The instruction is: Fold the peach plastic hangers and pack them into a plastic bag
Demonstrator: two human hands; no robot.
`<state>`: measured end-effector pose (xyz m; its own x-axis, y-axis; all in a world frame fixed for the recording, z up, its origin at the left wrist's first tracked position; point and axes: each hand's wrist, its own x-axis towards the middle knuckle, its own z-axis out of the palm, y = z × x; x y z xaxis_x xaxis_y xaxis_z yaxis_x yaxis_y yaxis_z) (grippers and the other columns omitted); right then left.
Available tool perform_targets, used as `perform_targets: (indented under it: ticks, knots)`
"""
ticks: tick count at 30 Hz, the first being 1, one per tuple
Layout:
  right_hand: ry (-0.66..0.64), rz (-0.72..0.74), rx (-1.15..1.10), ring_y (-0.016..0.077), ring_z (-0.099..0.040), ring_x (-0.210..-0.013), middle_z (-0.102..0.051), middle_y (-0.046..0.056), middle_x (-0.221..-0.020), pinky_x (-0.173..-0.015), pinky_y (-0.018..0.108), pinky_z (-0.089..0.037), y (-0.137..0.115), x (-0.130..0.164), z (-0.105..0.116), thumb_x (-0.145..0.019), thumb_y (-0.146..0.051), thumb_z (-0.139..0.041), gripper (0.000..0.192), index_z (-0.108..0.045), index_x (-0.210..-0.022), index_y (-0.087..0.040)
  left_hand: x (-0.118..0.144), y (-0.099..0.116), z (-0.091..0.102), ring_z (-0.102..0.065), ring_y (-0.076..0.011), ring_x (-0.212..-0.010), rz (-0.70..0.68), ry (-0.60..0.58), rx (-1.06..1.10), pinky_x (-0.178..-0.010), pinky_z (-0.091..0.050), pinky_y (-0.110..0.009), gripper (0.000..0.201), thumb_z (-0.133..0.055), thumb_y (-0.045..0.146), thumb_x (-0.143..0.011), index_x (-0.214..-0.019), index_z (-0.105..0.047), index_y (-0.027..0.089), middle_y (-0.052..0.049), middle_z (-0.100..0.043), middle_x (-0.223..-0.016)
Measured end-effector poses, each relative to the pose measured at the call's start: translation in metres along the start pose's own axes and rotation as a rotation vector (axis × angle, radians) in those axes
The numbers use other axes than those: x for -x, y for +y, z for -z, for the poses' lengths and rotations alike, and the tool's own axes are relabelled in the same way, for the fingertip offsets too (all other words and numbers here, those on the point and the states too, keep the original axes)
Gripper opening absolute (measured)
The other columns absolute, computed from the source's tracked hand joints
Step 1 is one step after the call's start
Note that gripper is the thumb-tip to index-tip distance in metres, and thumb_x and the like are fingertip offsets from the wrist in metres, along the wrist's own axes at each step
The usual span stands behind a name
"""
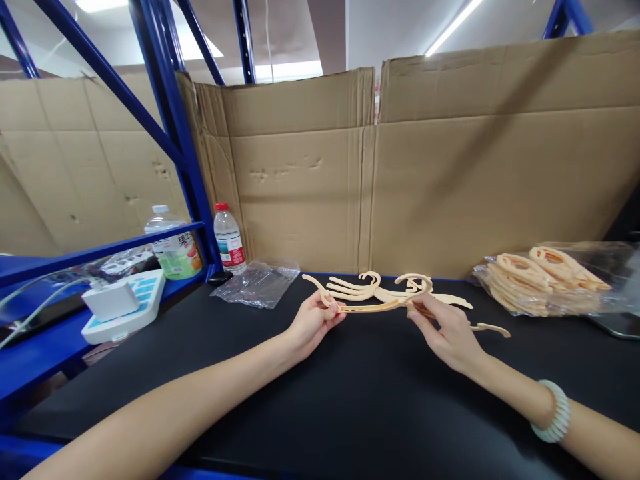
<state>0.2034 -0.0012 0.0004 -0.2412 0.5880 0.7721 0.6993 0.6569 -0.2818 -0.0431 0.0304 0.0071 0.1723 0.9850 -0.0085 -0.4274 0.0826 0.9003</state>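
A beige plastic hanger [373,308] is held up off the black tabletop between my two hands. My left hand [314,321] pinches its left arm, whose curved tip rises past my fingers. Around the middle, just below the hook, my right hand [444,328] closes its fingers and hides part of the hanger. Another slim beige end [493,328] sticks out to the right of that hand; I cannot tell which hanger it belongs to. Right behind, several more beige hangers [350,290] lie in a loose, overlapping pile with hooks upward.
Clear bags of beige hangers [540,283] lie at the right. An empty-looking plastic bag [257,283], a red-capped water bottle [230,240] and a white power strip [125,307] with a charger are at left. Cardboard panels [300,180] and a blue frame [183,147] border the table.
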Motion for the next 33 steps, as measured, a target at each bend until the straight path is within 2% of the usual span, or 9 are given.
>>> perform_targets:
  ticks: [10,16,21,24,26,28,29,31,33]
  knots:
    - [0.013,-0.064,-0.097,0.0211,-0.066,-0.079,-0.067,0.007,-0.092,-0.072,0.032,-0.053,0.002,0.003,-0.002,-0.089,-0.027,-0.048,0.015,-0.056,-0.1,-0.019,0.001,0.0,0.0,-0.063,-0.0096,-0.066,-0.004,0.045,-0.024,-0.066,-0.056,-0.021,0.027,-0.05,-0.012,-0.074,-0.065,-0.05,0.013,-0.003,-0.064,-0.069]
    - [0.039,-0.164,-0.06,0.0228,-0.065,-0.079,-0.067,0.009,-0.096,-0.072,0.036,-0.052,0.005,0.0,-0.004,-0.09,-0.031,-0.046,0.024,-0.056,-0.108,-0.02,0.002,0.0,0.001,-0.064,-0.0097,-0.069,-0.021,0.019,0.029,-0.078,-0.056,-0.024,0.026,-0.054,-0.007,-0.078,-0.06,-0.051,0.012,-0.001,-0.061,-0.068]
    - [0.054,-0.175,-0.041,0.0231,-0.062,-0.084,-0.064,0.011,-0.102,-0.076,0.038,-0.051,0.014,-0.003,-0.005,-0.091,-0.033,-0.043,0.029,-0.055,-0.114,-0.018,0.01,-0.004,-0.004,-0.065,-0.0141,-0.07,0.047,0.004,-0.016,-0.076,-0.054,-0.029,0.015,-0.062,0.017,-0.084,-0.07,-0.057,0.013,-0.008,-0.068,-0.078]
    - [0.03,-0.176,-0.017,0.0222,-0.061,-0.078,-0.064,0.009,-0.095,-0.075,0.039,-0.051,0.015,-0.005,-0.005,-0.091,-0.034,-0.043,0.03,-0.055,-0.114,-0.019,0.03,-0.007,-0.013,-0.063,-0.0173,-0.066,0.022,-0.17,-0.319,-0.07,-0.053,-0.032,0.028,-0.063,0.036,-0.082,-0.066,-0.06,0.012,-0.011,-0.067,-0.074]
    - [-0.008,-0.168,-0.029,0.0218,-0.06,-0.077,-0.063,0.009,-0.092,-0.074,0.039,-0.051,0.012,-0.004,-0.004,-0.091,-0.033,-0.043,0.029,-0.056,-0.114,-0.019,0.049,-0.006,-0.021,-0.062,-0.0199,-0.07,-0.177,-0.382,-0.629,-0.074,-0.05,-0.033,0.022,-0.064,0.031,-0.08,-0.065,-0.064,0.015,-0.009,-0.067,-0.072]
    - [-0.052,-0.161,-0.046,0.0217,-0.06,-0.078,-0.063,0.008,-0.092,-0.075,0.039,-0.051,0.009,-0.003,-0.005,-0.091,-0.031,-0.042,0.029,-0.056,-0.114,-0.019,0.066,-0.001,-0.028,-0.061,-0.0257,-0.09,-0.404,-0.672,-0.867,-0.09,-0.044,-0.038,0.006,-0.063,0.021,-0.079,-0.079,-0.069,0.019,-0.01,-0.069,-0.09]
    - [-0.072,-0.159,-0.052,0.0216,-0.059,-0.078,-0.062,0.008,-0.092,-0.075,0.038,-0.051,0.007,-0.003,-0.006,-0.091,-0.03,-0.042,0.029,-0.055,-0.114,-0.019,0.073,0.002,-0.031,-0.059,-0.0282,-0.1,-0.478,-0.791,-0.95,-0.096,-0.04,-0.04,0.01,-0.062,0.019,-0.079,-0.084,-0.07,0.021,-0.01,-0.069,-0.097]
    - [-0.109,-0.155,-0.064,0.0212,-0.059,-0.078,-0.062,0.007,-0.091,-0.074,0.038,-0.051,0.005,-0.001,-0.007,-0.091,-0.028,-0.043,0.028,-0.054,-0.115,-0.019,0.081,0.007,-0.034,-0.052,-0.0308,-0.113,-0.563,-0.903,-1.066,-0.104,-0.031,-0.043,0.019,-0.057,0.017,-0.082,-0.096,-0.069,0.023,-0.011,-0.066,-0.11]
    - [-0.161,-0.145,-0.071,0.021,-0.058,-0.078,-0.061,0.007,-0.09,-0.074,0.038,-0.05,0.005,0.001,-0.009,-0.091,-0.026,-0.043,0.027,-0.053,-0.115,-0.02,0.081,0.01,-0.033,-0.046,-0.0311,-0.121,-0.577,-0.888,-1.107,-0.109,-0.023,-0.046,0.026,-0.054,0.017,-0.084,-0.106,-0.066,0.023,-0.012,-0.062,-0.119]
